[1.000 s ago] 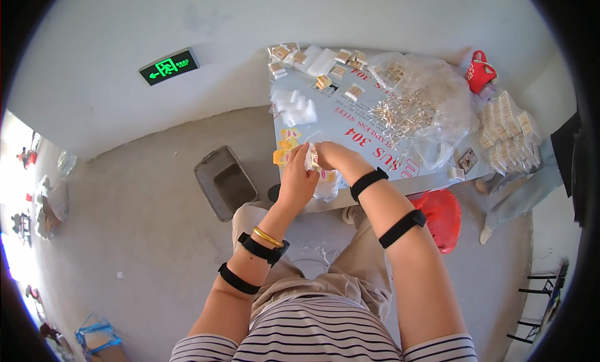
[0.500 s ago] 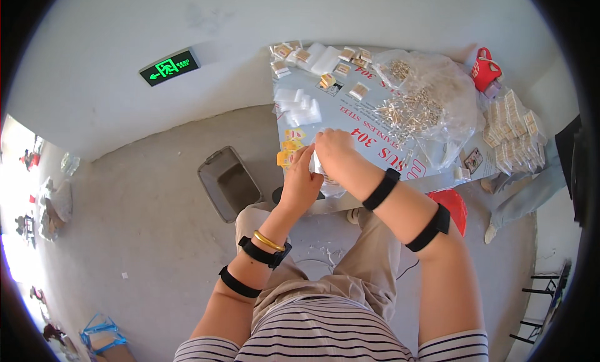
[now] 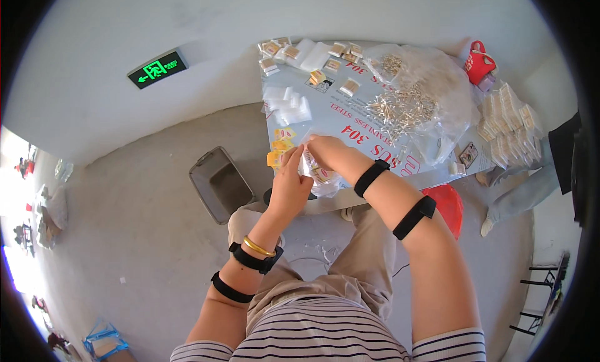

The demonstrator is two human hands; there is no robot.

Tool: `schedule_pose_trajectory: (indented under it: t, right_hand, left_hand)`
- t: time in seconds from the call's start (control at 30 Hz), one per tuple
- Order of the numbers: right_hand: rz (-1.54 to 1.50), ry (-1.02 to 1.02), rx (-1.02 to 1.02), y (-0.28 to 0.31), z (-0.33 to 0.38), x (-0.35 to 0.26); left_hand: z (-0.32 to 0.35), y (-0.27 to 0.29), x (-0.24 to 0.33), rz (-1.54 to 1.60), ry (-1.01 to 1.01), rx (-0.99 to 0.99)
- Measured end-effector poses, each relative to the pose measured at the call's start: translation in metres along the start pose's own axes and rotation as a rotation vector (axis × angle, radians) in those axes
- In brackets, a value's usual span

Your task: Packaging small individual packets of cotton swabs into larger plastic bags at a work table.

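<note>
My left hand [image 3: 290, 184] and my right hand [image 3: 329, 152] meet at the near left edge of a metal table [image 3: 362, 121]. Both pinch a small clear plastic bag [image 3: 314, 167] holding thin metal pieces with a pale label strip. Yellow packets [image 3: 279, 148] lie on the table just left of my hands. A heap of loose small metal parts [image 3: 403, 105] rests on crumpled clear plastic in the table's middle. Empty little clear bags [image 3: 287, 104] lie beyond the yellow packets.
Several filled packets [image 3: 312, 55] line the far table edge, and stacks of them [image 3: 509, 121] sit at the right. A red bag [image 3: 478, 62] stands far right. A grey bin [image 3: 220, 184] is on the floor to the left. A green exit sign [image 3: 156, 68] is on the wall.
My hands have shifted slightly along the table edge, my right hand has reached further over the small bag, and my left hand's fingers have closed on its lower side.
</note>
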State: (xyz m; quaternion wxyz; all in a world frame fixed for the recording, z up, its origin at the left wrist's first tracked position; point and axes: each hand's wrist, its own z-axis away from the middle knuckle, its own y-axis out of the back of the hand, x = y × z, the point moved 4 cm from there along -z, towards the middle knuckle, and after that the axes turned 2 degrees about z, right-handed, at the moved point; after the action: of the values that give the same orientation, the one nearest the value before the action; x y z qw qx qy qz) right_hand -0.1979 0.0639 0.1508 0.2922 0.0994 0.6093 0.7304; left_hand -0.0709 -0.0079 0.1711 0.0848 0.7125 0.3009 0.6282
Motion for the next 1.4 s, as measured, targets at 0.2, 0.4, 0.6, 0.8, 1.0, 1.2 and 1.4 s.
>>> schedule_pose_trajectory:
  t: [0.2,0.4,0.6,0.8,1.0,1.2,1.4]
  right_hand:
    - [-0.064,-0.058,-0.136,0.057,0.022,-0.011]
    - [-0.021,-0.211,-0.212,0.018,0.000,0.000]
    - [0.112,-0.185,-0.506,-0.017,-0.006,-0.016]
    - [0.031,-0.077,-0.312,-0.026,-0.004,-0.003]
    - [-0.113,-0.122,-0.337,0.005,0.014,0.001]
    - [-0.963,-0.102,-0.050,0.086,0.068,0.038]
    - [-1.365,-0.441,0.241,-0.067,0.065,0.081]
  left_hand:
    - [0.002,0.009,0.005,0.056,0.095,-0.020]
    - [0.001,-0.005,0.007,0.011,-0.029,-0.008]
    - [0.001,0.002,0.015,0.052,0.059,-0.053]
    - [-0.004,0.001,0.017,0.099,0.078,-0.066]
    - [-0.007,0.002,0.006,0.149,0.125,-0.034]
    - [-0.003,0.015,-0.020,0.422,0.224,0.106]
    - [-0.001,-0.051,-0.115,0.735,0.342,0.284]
